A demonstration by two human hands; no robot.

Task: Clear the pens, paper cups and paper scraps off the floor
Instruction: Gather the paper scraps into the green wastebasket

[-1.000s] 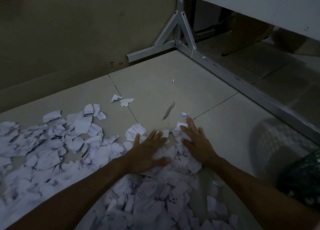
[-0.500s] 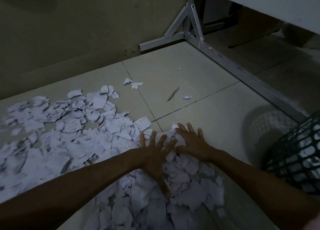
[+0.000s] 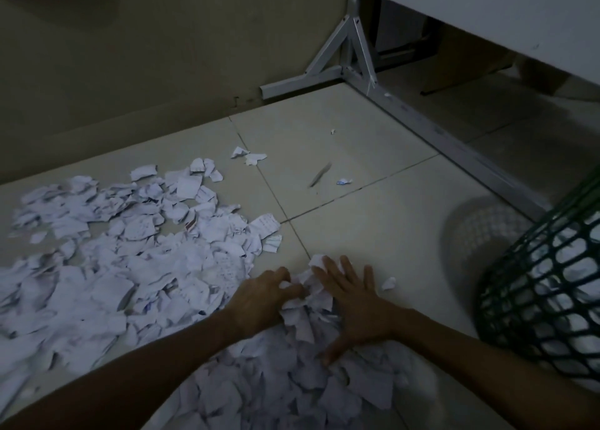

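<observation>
scraps (image 3: 136,267): white, faint blue scribbles
basket (image 3: 545,287): dark green lattice
floor (image 3: 373,235): pale cream tiles, dark grout
desk (image 3: 487,4): white
frame (image 3: 354,53): light grey

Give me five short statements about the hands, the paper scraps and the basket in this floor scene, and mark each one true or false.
1. Both hands are down among the paper scraps. True: the left hand and right hand press a bunch between them.
2. A green mesh basket stands at the right. True.
3. The basket is empty. False: white paper shows through its mesh.
4. The floor is carpeted. False: it is pale tile with visible joints.
5. The scraps lie mostly under the table frame. False: most lie to the left of it, on open floor.
</observation>
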